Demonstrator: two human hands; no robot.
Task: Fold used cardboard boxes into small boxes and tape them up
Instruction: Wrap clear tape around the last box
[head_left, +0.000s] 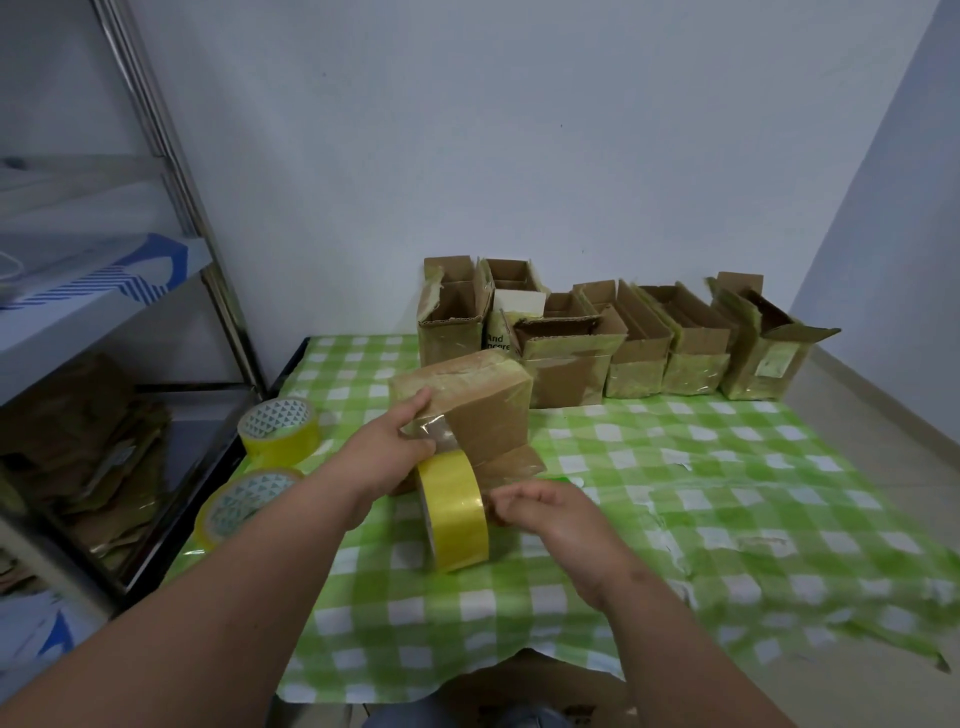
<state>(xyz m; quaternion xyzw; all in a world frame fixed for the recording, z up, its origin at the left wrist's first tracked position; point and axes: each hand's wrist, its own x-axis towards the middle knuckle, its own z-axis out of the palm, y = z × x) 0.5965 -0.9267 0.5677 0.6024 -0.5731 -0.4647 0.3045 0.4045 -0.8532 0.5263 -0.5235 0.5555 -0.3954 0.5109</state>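
While our left hand (402, 441) is pressing its fingers and thumb around the near edge of the small box (467, 415), standing on the checked tablecloth (727, 493) in front of the row of open boxes (623, 338), we are working through the taping step. Our right hand (550, 512) is curling beside the yellow tape roll (454, 512), which is sitting just below the box with a clear strip running up onto it. We are judging that the next move calls for pulling the strip along the seam and smoothing it down. We are not seeing whether the right fingers are actually gripping the roll, since it is hiding them, nor the box's far side.
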